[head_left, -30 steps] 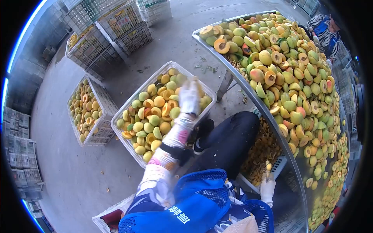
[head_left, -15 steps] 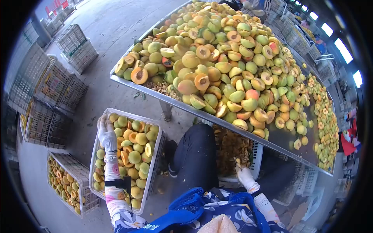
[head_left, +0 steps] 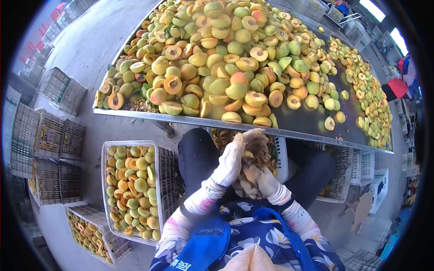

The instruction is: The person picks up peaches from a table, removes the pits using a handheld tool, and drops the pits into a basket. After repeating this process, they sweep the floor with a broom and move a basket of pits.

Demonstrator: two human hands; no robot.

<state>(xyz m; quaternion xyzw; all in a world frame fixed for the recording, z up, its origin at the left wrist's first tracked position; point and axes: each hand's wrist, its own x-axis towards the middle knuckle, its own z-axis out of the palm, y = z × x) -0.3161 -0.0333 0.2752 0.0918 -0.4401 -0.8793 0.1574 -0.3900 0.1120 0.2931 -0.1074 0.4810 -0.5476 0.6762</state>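
Note:
My left hand (head_left: 233, 156), in a white glove, is raised just below the table edge, its fingers stretched out toward the right. Close beside it, my gloved right hand (head_left: 263, 180) has its fingers curled; whether the brownish bit at its fingertips is a peach pit I cannot tell. Both hands are over a white basket (head_left: 281, 158) of brown pits and scraps (head_left: 222, 139), which stands between my knees and is partly hidden by them. Halved and whole peaches (head_left: 217, 86) are heaped on the metal-edged table (head_left: 199, 123) ahead.
A white crate (head_left: 158, 189) full of peach halves stands to my left, with another filled crate (head_left: 120, 246) behind it. Stacked crates (head_left: 49, 135) line the far left. More crates (head_left: 339, 171) are under the table at right. A red item (head_left: 398, 88) shows at far right.
My left hand has left the rim of the peach crate and come across to the basket. My right hand has risen beside it. The view has shifted, with the table now lying more level.

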